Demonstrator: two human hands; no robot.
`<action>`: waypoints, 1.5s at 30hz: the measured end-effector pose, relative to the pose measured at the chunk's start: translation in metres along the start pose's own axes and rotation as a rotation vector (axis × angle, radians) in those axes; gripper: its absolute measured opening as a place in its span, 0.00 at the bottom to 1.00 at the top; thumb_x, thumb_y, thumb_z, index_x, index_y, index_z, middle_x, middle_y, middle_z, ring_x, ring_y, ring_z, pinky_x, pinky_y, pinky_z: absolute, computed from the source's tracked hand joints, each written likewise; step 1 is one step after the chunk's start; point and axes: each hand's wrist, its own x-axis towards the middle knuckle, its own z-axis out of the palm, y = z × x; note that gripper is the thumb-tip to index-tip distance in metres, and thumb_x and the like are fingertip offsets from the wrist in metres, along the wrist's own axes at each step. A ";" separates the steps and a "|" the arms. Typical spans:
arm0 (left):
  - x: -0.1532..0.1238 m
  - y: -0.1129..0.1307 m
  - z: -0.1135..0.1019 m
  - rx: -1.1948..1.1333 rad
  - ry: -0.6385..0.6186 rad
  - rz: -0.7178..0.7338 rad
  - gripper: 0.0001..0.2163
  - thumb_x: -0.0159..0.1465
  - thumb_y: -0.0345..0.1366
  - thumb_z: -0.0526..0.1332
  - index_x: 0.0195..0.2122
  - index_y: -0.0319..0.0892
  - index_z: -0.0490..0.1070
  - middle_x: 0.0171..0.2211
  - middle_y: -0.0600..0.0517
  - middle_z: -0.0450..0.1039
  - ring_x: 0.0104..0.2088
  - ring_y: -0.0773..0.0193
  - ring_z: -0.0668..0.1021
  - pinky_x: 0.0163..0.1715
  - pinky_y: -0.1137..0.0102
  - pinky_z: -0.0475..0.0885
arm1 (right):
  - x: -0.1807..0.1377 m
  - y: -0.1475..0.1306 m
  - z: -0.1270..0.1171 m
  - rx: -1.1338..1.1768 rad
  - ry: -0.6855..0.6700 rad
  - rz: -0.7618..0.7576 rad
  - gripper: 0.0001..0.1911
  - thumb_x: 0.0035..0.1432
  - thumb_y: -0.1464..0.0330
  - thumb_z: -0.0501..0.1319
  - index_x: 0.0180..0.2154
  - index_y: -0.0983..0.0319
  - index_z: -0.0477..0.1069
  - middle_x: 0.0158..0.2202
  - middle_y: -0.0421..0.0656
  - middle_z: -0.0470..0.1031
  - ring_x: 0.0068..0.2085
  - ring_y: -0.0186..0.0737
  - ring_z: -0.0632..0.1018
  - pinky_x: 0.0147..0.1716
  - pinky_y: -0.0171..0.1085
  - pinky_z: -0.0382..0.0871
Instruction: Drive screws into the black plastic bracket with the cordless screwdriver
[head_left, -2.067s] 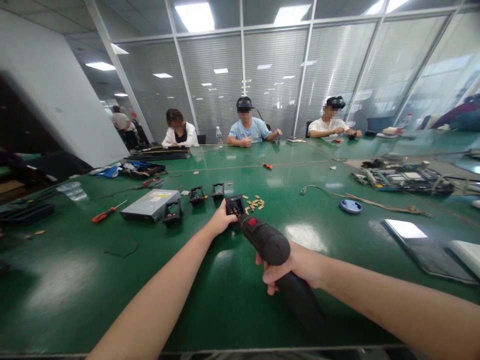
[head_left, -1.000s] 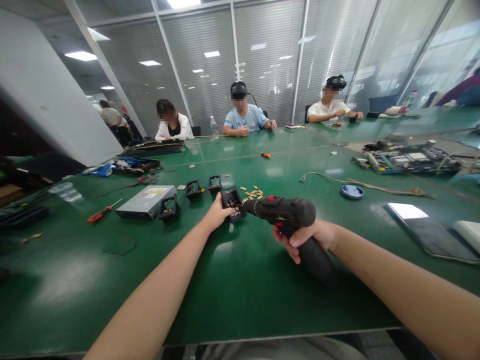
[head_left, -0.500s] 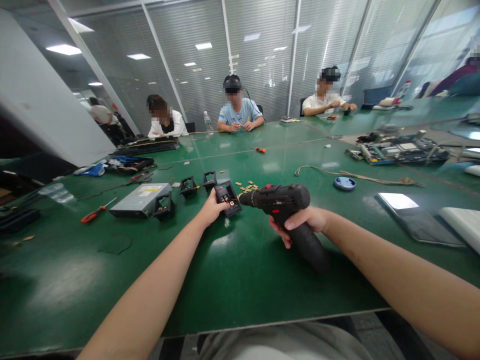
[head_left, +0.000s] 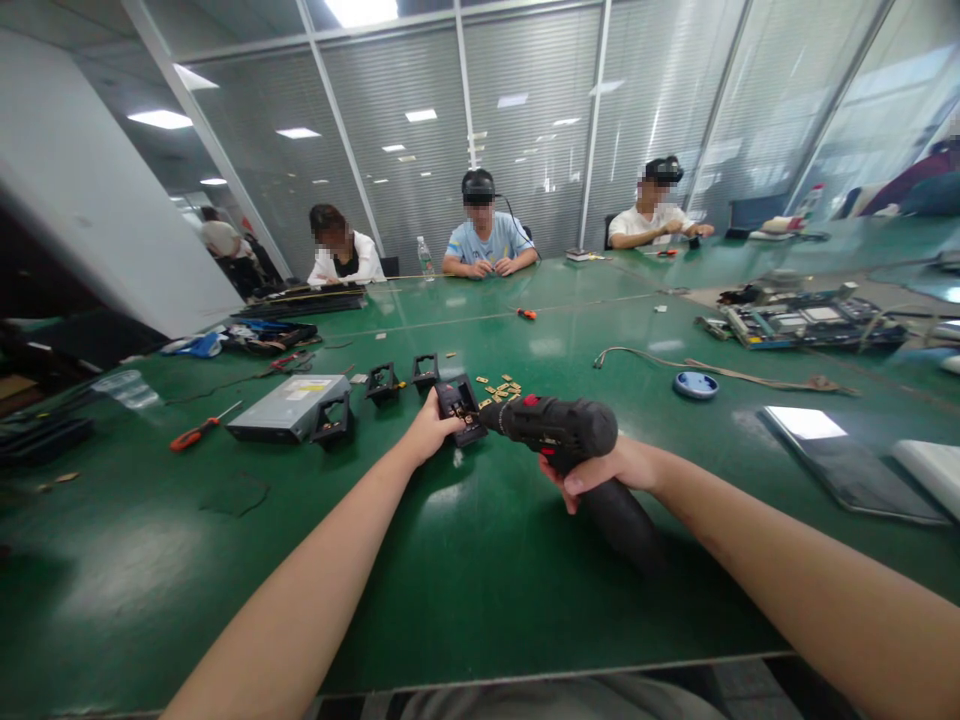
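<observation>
My left hand (head_left: 433, 430) grips a black plastic housing (head_left: 453, 398) with small brass-coloured parts inside, its open side tilted toward the drill. My right hand (head_left: 600, 470) is wrapped round the handle of a black cordless drill (head_left: 559, 425) with red accents. The drill's chuck points left, close to the housing; whether the bit touches it I cannot tell. Small brass-coloured plates (head_left: 504, 387) lie scattered on the table just behind the chuck. Left of the housing stand similar black frames (head_left: 382, 384), one of them (head_left: 333, 420) against a grey optical drive (head_left: 285, 405).
On the green table (head_left: 420, 600) lie an orange screwdriver (head_left: 196, 434), a plastic cup (head_left: 127, 388), a blue round lid (head_left: 695, 385), a flat cable (head_left: 735, 370), a dark tablet-like slab (head_left: 847, 465) and circuit boards (head_left: 810, 318). Three people sit across the table.
The view has shifted slightly, so the scene sits a little lower and further right. The drill's rear end has dipped a bit. Both hands keep their holds.
</observation>
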 end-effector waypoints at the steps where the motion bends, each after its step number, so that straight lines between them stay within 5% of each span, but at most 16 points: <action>1: 0.000 0.000 0.000 0.004 -0.002 0.000 0.28 0.47 0.32 0.68 0.50 0.45 0.62 0.44 0.53 0.73 0.44 0.60 0.76 0.53 0.60 0.70 | 0.000 -0.001 0.001 -0.010 -0.002 0.003 0.18 0.40 0.68 0.74 0.34 0.66 0.73 0.30 0.40 0.75 0.27 0.41 0.80 0.27 0.39 0.76; 45: 0.000 0.006 0.002 -0.040 -0.013 -0.014 0.30 0.46 0.32 0.69 0.51 0.44 0.60 0.43 0.53 0.73 0.43 0.60 0.77 0.53 0.58 0.70 | -0.001 -0.006 0.003 -0.130 0.015 0.012 0.18 0.41 0.66 0.73 0.33 0.66 0.72 0.29 0.40 0.75 0.27 0.42 0.81 0.28 0.39 0.75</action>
